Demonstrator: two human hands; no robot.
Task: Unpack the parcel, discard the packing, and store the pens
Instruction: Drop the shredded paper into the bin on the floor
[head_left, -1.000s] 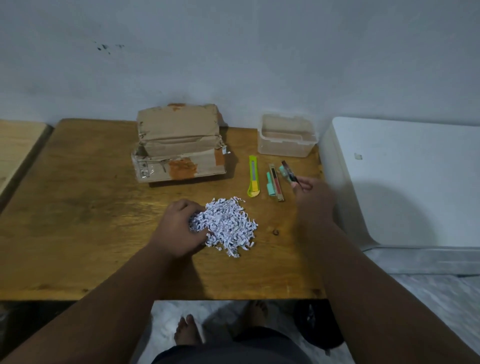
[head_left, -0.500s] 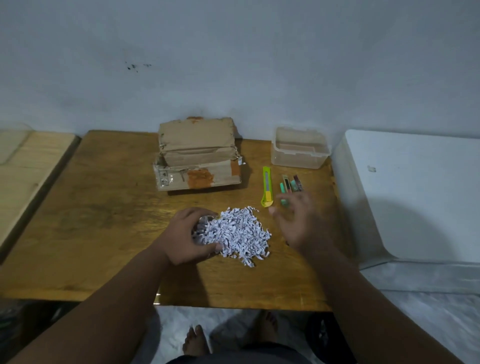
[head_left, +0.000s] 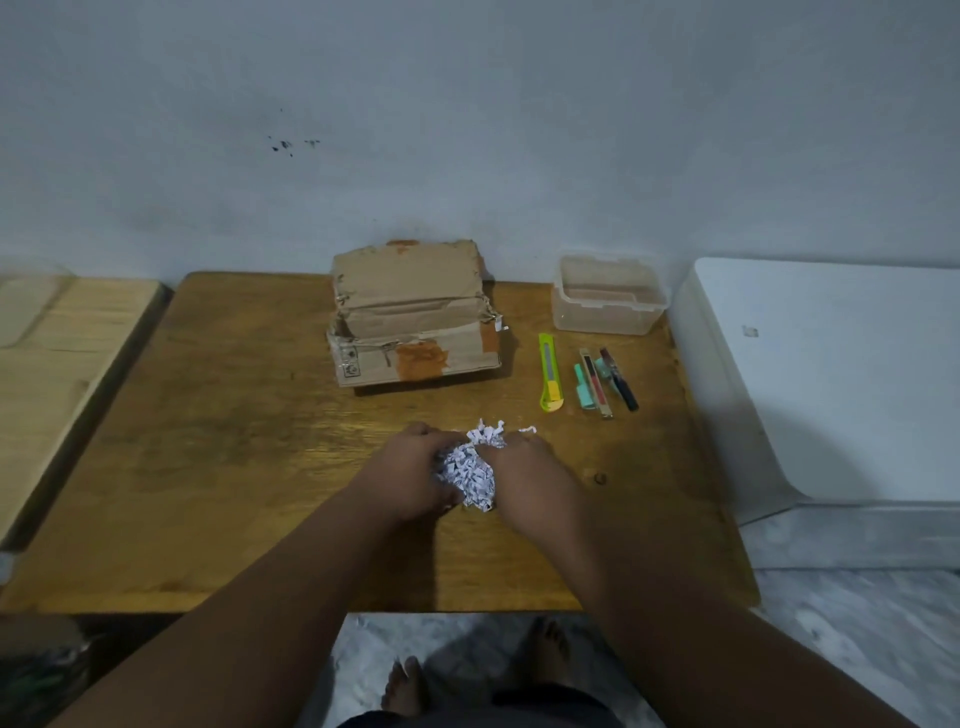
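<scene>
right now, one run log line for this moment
phase: gathering packing | left hand + right hand: cupped around shredded paper | pens: on table, beside clear container | cardboard box: open

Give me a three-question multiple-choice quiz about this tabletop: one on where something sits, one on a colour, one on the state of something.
1. Where is the clear plastic container?
A. At the table's back right, beyond the pens
B. Inside the cardboard box
C. On the floor

2. What colour is the utility knife?
A. Red
B. Yellow-green
C. Black

3. What are the hands doing with the shredded paper?
A. Leaving it spread loose, untouched
B. Pressing it together between them
C. Dropping it into the container

Answers:
1. A: it stands near the wall, just behind the pens on the wooden table.
2. B: its body is yellow-green with a yellow slider.
3. B: the left hand and right hand cup the shreds from both sides, in front of the open cardboard box.
</scene>
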